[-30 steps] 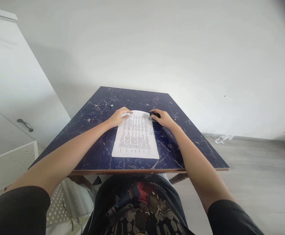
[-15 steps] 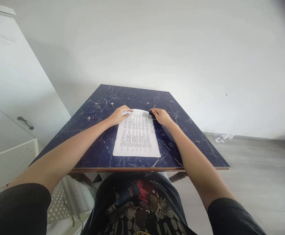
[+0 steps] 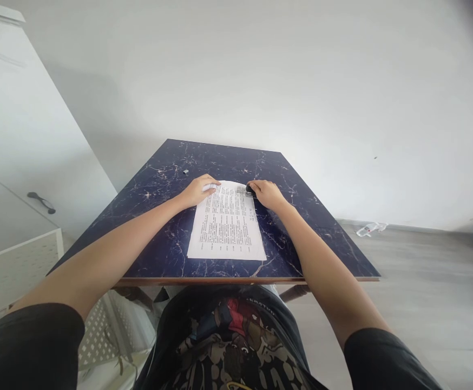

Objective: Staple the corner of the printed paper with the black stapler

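Note:
A printed sheet of paper (image 3: 226, 226) lies in the middle of a dark blue marbled table (image 3: 163, 254). My left hand (image 3: 198, 190) rests on the sheet's far left corner, fingers curled and pinching the paper's edge. My right hand (image 3: 265, 194) is closed over a small black stapler (image 3: 250, 189) at the sheet's far right corner, pressing down on it. Most of the stapler is hidden under my fingers.
A small grey object (image 3: 185, 172) lies on the table beyond my left hand. A white cabinet with a dark handle (image 3: 40, 202) stands at the left. A plastic wrapper (image 3: 369, 229) lies on the floor by the wall at the right.
My right hand has closed further over the stapler at the paper's corner, hiding more of it. The left hand has stayed on the paper. The view shifted slightly.

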{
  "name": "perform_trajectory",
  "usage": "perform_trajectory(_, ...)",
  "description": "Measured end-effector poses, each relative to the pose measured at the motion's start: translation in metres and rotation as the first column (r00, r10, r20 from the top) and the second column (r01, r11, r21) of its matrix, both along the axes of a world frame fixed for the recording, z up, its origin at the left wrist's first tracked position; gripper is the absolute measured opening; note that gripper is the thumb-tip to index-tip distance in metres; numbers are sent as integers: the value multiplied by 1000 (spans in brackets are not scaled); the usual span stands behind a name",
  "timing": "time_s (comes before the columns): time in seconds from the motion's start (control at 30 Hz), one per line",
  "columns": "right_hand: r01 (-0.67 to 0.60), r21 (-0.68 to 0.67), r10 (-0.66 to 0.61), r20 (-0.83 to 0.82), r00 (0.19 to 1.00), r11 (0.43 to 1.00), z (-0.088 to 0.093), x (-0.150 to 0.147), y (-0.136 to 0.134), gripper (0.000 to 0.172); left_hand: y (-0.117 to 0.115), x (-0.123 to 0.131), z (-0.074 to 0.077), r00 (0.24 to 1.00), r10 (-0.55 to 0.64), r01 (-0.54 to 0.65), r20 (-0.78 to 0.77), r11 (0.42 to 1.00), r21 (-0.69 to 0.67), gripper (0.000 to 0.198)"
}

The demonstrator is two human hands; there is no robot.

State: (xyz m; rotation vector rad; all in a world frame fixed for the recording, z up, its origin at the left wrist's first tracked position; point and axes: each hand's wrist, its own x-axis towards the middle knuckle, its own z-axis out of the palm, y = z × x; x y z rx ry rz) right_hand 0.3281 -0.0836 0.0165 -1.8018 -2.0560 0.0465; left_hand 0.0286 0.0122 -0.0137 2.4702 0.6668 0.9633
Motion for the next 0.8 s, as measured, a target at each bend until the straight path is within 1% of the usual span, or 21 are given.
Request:
perform_trajectory(0.17,9,-15,-8,78,997,1000,-3,-4,0,44,1,0,-1,1000,5,-5,-9,1000,-2,25)
perform_trajectory(0.37,-35,-21,39,217,975,999,-5,-12,0,43,7,-1,-7,1000,12,-12,-18,1000,6,26)
perform_trajectory(0.5,-39,-11,41,281,959,999,-7,-16,-2,41,6,-1,-6,1000,17,-17,-26,1000,19,26)
perform_trajectory(0.57,-38,16,33,240,970,999,-7,-14,-5,41,5,-1,-5,999,22,-21,-31,1000,21,26)
perform_trajectory(0.7,-34,51,31,47,998,998,-8,-1,-5,38,4,0,-4,999,18,-17,-43,999,28,26)
perform_trajectory(0.8,7,80,-7,-3,1000,997,-10,11,0,37,5,0,-4,999,11,-9,-39,999,34,27)
